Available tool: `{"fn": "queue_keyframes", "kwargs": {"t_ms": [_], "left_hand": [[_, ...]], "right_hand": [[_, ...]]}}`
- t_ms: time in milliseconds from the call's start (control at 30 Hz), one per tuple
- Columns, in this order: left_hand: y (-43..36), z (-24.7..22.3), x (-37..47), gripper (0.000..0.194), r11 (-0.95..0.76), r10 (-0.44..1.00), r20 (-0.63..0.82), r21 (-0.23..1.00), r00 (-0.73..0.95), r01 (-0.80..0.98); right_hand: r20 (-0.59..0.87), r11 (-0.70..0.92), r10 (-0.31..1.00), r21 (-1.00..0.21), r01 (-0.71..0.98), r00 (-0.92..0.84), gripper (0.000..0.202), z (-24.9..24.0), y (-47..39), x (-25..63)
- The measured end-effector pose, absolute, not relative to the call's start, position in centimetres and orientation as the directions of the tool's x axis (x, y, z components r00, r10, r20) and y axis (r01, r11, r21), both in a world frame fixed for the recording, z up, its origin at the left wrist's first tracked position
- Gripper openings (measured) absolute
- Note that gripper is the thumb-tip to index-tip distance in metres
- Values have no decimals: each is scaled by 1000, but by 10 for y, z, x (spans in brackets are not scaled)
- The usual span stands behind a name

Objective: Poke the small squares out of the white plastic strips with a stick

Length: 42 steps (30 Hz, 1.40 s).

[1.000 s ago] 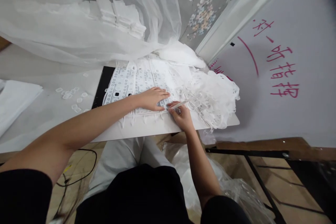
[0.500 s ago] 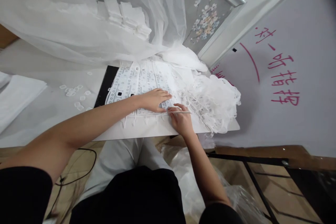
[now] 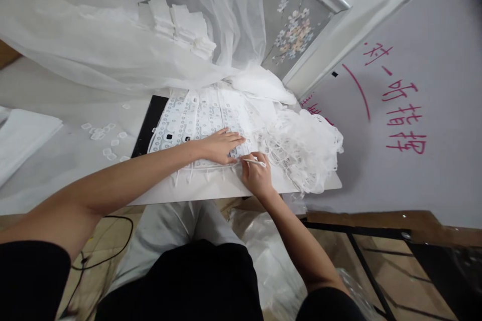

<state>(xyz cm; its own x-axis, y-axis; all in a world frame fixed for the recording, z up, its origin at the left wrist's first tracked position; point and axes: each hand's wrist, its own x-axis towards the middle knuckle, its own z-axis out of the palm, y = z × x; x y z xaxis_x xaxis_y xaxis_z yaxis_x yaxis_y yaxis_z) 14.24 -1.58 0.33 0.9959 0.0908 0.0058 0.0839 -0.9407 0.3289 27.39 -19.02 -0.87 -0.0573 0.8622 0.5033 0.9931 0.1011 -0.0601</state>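
Stacked white sheets with many small cut-outs (image 3: 176, 119) lie near the table's front edge. My left hand (image 3: 222, 146) rests flat on them, fingers spread, holding nothing. Close to its thumb, my right hand (image 3: 256, 173) is closed around a thin white stick-like tool (image 3: 255, 162), whose tip points left at the sheets' edge. What that tip touches is too small to tell. Right of the hands is a tangled heap of white cut strips (image 3: 309, 145).
Small white cut pieces (image 3: 98, 133) lie scattered on the table (image 3: 75, 160) at left, beside folded white sheets (image 3: 28, 143). Sheer plastic (image 3: 113, 60) covers a stack behind. A board with red writing (image 3: 444, 85) stands right. Clear plastic bags lie below the table.
The tool in my right hand has tilted, with its rear end now lower and closer to the hand. My right fingers have curled in more. My left hand has barely moved.
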Motion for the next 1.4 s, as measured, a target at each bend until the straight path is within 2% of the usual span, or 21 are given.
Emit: {"fn": "queue_keyframes", "kwargs": {"t_ms": [167, 367, 733, 833, 967, 1067, 1167, 1267, 1400], "left_hand": [[-15, 0, 143, 82, -938, 95, 6, 336, 995, 88], [-14, -2, 144, 81, -934, 94, 1, 347, 996, 88], [-18, 1, 141, 80, -938, 100, -19, 333, 995, 101], [-16, -1, 141, 83, -936, 98, -11, 340, 995, 96], [-12, -2, 139, 86, -930, 89, 23, 359, 996, 75], [-11, 0, 137, 79, -933, 59, 76, 359, 995, 28], [-14, 3, 135, 58, -938, -42, 170, 334, 985, -97], [-20, 3, 135, 41, -929, -144, 251, 300, 957, -218], [-27, 1, 136, 45, -913, -191, 273, 304, 943, -273]], "right_hand": [[452, 1, 887, -218, 976, 100, 15, -11, -190, 265], [513, -44, 842, -240, 970, 165, 14, -23, -189, 263], [494, -149, 788, -426, 892, 368, 16, -24, -183, 257], [465, -175, 760, -527, 832, 454, 19, -20, -185, 264], [387, -104, 762, -718, 688, 519, 19, -13, -196, 292], [268, -79, 829, -813, 577, 491, 19, -10, -206, 320], [197, -54, 889, -851, 523, 413, 19, -9, -212, 338], [221, -9, 919, -814, 580, 325, 18, -7, -212, 341], [258, 24, 932, -742, 670, 253, 16, -5, -210, 338]]}}
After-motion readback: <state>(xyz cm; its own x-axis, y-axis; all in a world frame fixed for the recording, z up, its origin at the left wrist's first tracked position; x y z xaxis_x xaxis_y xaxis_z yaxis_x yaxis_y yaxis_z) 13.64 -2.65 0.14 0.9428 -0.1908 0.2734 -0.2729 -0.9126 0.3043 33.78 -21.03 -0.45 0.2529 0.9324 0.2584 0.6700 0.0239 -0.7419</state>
